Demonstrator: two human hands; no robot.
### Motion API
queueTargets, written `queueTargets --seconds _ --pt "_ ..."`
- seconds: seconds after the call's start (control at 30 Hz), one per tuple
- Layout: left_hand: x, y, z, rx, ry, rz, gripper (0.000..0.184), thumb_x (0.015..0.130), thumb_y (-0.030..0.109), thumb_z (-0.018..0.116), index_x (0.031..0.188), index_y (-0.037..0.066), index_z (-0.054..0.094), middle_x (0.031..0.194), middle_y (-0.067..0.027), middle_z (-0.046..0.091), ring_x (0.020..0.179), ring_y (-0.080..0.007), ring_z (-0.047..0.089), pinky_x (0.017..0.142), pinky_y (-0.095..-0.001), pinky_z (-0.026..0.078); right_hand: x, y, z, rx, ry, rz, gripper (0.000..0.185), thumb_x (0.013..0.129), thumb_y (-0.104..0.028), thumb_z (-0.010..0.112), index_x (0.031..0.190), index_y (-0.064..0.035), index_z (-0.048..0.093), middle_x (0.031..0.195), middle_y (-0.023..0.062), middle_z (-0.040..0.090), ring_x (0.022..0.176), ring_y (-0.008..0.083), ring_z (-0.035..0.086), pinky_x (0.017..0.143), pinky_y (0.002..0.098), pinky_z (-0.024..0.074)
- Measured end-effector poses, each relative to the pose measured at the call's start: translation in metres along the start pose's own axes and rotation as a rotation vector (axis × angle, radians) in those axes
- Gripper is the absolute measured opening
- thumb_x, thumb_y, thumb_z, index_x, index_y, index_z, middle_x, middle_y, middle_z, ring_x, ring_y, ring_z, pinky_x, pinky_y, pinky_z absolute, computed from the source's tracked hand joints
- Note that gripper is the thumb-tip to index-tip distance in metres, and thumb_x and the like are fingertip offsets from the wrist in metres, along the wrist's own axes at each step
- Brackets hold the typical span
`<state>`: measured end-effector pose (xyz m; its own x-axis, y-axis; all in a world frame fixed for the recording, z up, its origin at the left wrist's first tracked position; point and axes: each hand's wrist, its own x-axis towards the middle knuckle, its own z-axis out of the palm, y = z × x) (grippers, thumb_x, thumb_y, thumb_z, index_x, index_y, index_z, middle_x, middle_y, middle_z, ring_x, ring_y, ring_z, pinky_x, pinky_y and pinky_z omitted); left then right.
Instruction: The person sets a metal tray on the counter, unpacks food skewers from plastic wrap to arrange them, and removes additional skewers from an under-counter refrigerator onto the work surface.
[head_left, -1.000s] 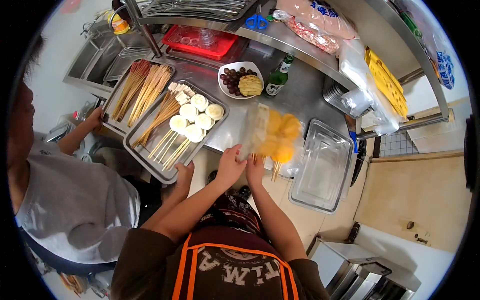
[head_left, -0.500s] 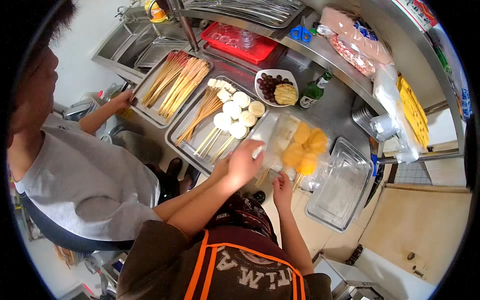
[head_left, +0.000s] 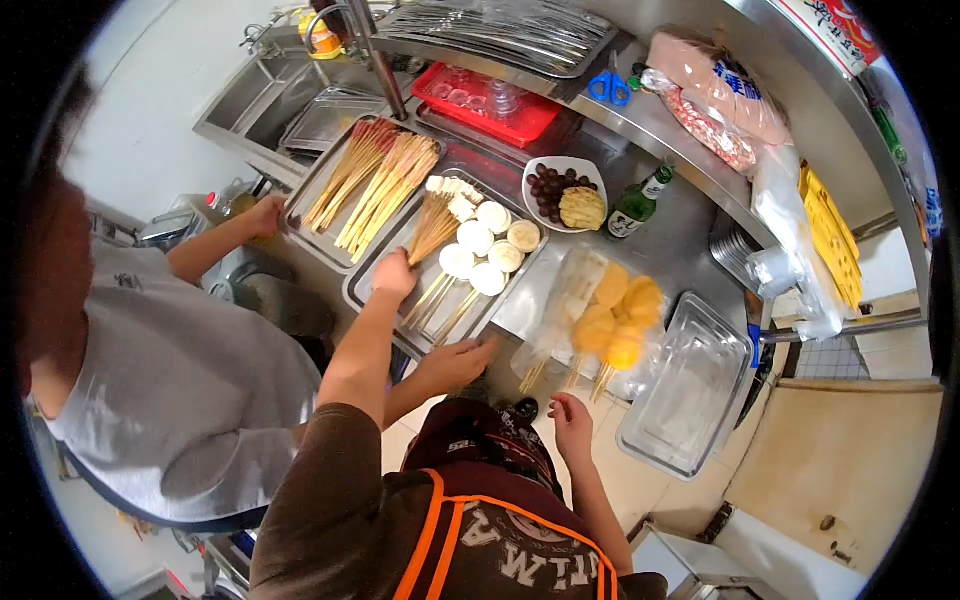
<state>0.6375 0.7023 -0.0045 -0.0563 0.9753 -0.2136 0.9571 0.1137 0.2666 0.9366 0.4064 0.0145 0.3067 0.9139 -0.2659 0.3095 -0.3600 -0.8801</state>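
Note:
My left hand [head_left: 393, 278] is closed around the stick ends of a bundle of skewers [head_left: 432, 228] tipped with white cubes, lying in a metal tray [head_left: 362, 292]. Beside the bundle are several skewers with round white slices [head_left: 476, 237]. My right hand [head_left: 571, 420] hangs below the counter edge, fingers loosely bent and apart, holding nothing visible. Just above it, round orange-yellow cakes on sticks [head_left: 622, 318] lie in and around a clear plastic bag [head_left: 570, 275], slightly blurred.
At left, a person in grey has one hand [head_left: 265, 215] at a tray of thin skewers [head_left: 365, 190] and another hand [head_left: 455, 368] near my tray. A fruit bowl [head_left: 563, 165], green bottle [head_left: 635, 203] and clear-lidded tray [head_left: 690, 385] stand rightward; a shelf [head_left: 650, 125] overhangs.
My left hand has moved up and left from beside the bag to the cube skewers and taken hold of them. My right hand has drawn back from the bag. The other person's hand has come into view.

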Motion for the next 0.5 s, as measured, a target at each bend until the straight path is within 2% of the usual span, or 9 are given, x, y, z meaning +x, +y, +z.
queueTargets --seconds 0.13,0.23,0.3,0.33,0.4,0.43,0.47,0.5 --pt "0.006 -0.013 -0.016 -0.049 0.114 0.162 0.021 0.07 0.008 0.057 0.09 0.002 0.053 0.09 -0.0198 0.056 0.087 -0.0354 0.055 0.075 -0.0424 0.045 -0.009 -0.014 -0.002 0.098 -0.01 0.019 0.015 0.086 -0.006 0.049 0.095 0.0016 0.056 0.081 0.0077 0.058 0.07 0.0133 0.058 0.064 0.0251 0.0477" --pt "-0.002 -0.016 -0.053 -0.11 0.123 0.291 0.021 0.072 0.006 0.056 0.092 0.001 0.052 0.091 -0.0213 0.055 0.085 -0.0374 0.054 0.074 -0.044 0.043 -0.01 -0.014 -0.009 0.068 0.003 0.03 0.015 0.086 -0.006 0.049 0.095 0.0018 0.057 0.081 0.0082 0.058 0.07 0.0138 0.059 0.064 0.025 0.0478" --pt "-0.012 -0.019 -0.069 -0.152 0.306 0.425 0.019 0.077 0.009 0.056 0.093 -0.001 0.052 0.083 -0.0207 0.054 0.076 -0.034 0.054 0.067 -0.0411 0.043 -0.009 -0.008 -0.013 0.0 0.038 -0.035 0.015 0.086 -0.007 0.049 0.094 0.0021 0.057 0.081 0.009 0.058 0.069 0.0142 0.059 0.063 0.0249 0.048" --pt "-0.025 -0.009 -0.084 -0.151 0.303 0.426 0.019 0.077 0.009 0.056 0.093 -0.001 0.052 0.083 -0.0207 0.054 0.076 -0.034 0.054 0.067 -0.0411 0.043 -0.007 -0.013 -0.014 0.001 0.039 -0.032 0.015 0.086 -0.007 0.049 0.094 0.0021 0.057 0.081 0.009 0.058 0.069 0.0142 0.059 0.063 0.0249 0.048" --pt "-0.058 0.024 -0.116 -0.468 0.169 0.392 0.021 0.082 0.015 0.055 0.096 -0.001 0.052 0.072 -0.0153 0.052 0.068 -0.0247 0.052 0.064 -0.0356 0.042 0.004 -0.035 -0.012 0.051 -0.048 -0.026 0.016 0.086 -0.008 0.05 0.097 0.0015 0.056 0.087 0.0093 0.059 0.075 0.0153 0.06 0.067 0.0246 0.0478" --pt "-0.073 0.035 -0.12 -0.546 -0.032 0.224 0.026 0.086 0.021 0.053 0.101 -0.001 0.052 0.066 -0.007 0.048 0.062 -0.0175 0.045 0.06 -0.0322 0.04 0.013 -0.048 -0.007 0.128 -0.109 -0.075 0.02 0.086 -0.009 0.05 0.103 0.0008 0.054 0.092 0.0092 0.059 0.082 0.0156 0.059 0.072 0.025 0.0467" --pt "-0.094 0.051 -0.12 -0.629 -0.167 0.115 0.028 0.088 0.025 0.05 0.1 0.0 0.053 0.064 -0.001 0.045 0.058 -0.0134 0.042 0.054 -0.0292 0.039 0.022 -0.065 0.0 0.205 -0.164 -0.123 0.025 0.086 -0.011 0.05 0.109 0.0001 0.052 0.097 0.0091 0.058 0.088 0.0159 0.058 0.076 0.0254 0.0455" --pt "-0.106 0.052 -0.092 -0.79 -0.048 0.31 0.028 0.089 0.03 0.049 0.092 0.003 0.053 0.062 0.0037 0.042 0.053 -0.0088 0.037 0.047 -0.025 0.034 0.032 -0.086 0.006 0.299 -0.23 -0.142 0.03 0.087 -0.013 0.049 0.115 -0.0012 0.048 0.102 0.0086 0.057 0.094 0.0157 0.056 0.08 0.0257 0.0434"
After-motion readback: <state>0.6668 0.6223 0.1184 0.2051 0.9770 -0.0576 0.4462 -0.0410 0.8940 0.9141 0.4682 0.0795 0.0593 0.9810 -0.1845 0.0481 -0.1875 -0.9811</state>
